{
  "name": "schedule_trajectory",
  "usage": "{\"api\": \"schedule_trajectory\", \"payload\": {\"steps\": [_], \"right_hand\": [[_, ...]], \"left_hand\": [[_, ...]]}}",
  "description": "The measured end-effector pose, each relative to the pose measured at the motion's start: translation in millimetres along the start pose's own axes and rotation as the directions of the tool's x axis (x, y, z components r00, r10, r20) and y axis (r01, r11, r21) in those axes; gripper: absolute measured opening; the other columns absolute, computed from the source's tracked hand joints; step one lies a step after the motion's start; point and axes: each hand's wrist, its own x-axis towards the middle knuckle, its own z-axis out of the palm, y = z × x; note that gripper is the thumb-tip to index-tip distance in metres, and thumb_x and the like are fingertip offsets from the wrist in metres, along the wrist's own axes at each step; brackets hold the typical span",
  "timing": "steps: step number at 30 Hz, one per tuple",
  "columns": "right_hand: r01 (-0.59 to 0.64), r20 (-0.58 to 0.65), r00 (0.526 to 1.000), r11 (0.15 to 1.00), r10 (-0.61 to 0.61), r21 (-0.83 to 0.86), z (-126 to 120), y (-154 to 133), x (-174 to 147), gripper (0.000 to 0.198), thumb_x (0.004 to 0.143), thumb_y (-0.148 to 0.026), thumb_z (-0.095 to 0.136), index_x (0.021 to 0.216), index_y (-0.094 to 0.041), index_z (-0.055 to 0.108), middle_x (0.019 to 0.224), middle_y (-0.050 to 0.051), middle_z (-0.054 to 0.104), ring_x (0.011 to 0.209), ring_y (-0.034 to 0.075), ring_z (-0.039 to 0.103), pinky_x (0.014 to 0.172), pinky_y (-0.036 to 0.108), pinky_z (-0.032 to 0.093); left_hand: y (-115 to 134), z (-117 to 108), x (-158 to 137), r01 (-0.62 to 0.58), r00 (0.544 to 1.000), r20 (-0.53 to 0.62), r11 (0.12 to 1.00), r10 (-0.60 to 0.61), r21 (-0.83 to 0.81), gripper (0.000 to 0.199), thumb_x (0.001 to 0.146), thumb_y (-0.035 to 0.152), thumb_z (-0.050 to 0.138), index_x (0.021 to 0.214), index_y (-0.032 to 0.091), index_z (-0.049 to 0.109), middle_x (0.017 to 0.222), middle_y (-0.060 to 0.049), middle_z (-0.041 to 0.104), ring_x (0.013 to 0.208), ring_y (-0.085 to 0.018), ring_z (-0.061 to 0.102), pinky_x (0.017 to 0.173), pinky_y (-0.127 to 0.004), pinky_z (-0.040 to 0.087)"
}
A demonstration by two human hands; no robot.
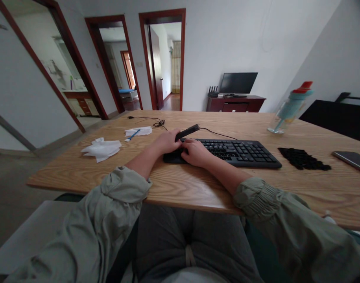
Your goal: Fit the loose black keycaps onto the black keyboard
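Observation:
A black keyboard (pixel 244 151) lies on the wooden table, its left end partly covered by both hands. My left hand (pixel 168 142) is closed around a slim, dark bar-shaped tool (pixel 187 132), which slants up to the right above the keyboard's back edge. Its exact kind is not clear. Close beside it, my right hand (pixel 196 152) rests over the left part of the keys with its fingers bent and drawn together. Whatever those fingertips may pinch is hidden. Right of the keyboard is a loose pile of small black pieces (pixel 303 158), apparently keycaps.
Crumpled white tissue (pixel 101 149) and a blue-and-white brush (pixel 132 135) on another tissue lie at the left. A cable (pixel 159 123) coils behind the keyboard. A clear bottle with a red lid (pixel 290 106) stands at right, near a dark flat device (pixel 352 160).

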Motion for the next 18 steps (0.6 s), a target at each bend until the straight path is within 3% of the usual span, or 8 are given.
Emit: {"api": "schedule_trajectory", "payload": {"steps": [9, 18], "right_hand": [[-0.052, 0.041, 0.998, 0.999, 0.051, 0.012, 1, -1, 6, 0.033, 0.083, -0.025, 0.053, 0.110, -0.015, 0.067, 0.112, 0.013, 0.065, 0.104, 0.026, 0.058, 0.094, 0.039, 0.043], [-0.065, 0.007, 0.998, 0.995, 0.065, 0.070, 6, 3, 10, 0.029, 0.083, -0.029, 0.056, 0.106, -0.015, 0.067, 0.110, 0.013, 0.065, 0.103, 0.026, 0.058, 0.094, 0.039, 0.042]], "left_hand": [[-8, 5, 0, 0.071, 0.994, -0.076, 0.997, -0.073, -0.022, 0.021, 0.078, 0.026, 0.055, 0.096, 0.019, 0.066, 0.087, -0.007, 0.071, 0.083, -0.023, 0.065, 0.071, -0.031, 0.045], [-15, 10, 0, 0.057, 0.986, -0.142, 0.980, -0.084, -0.189, 0.013, 0.073, 0.022, 0.053, 0.080, 0.017, 0.063, 0.072, -0.003, 0.062, 0.070, -0.018, 0.056, 0.064, -0.029, 0.040]]}}
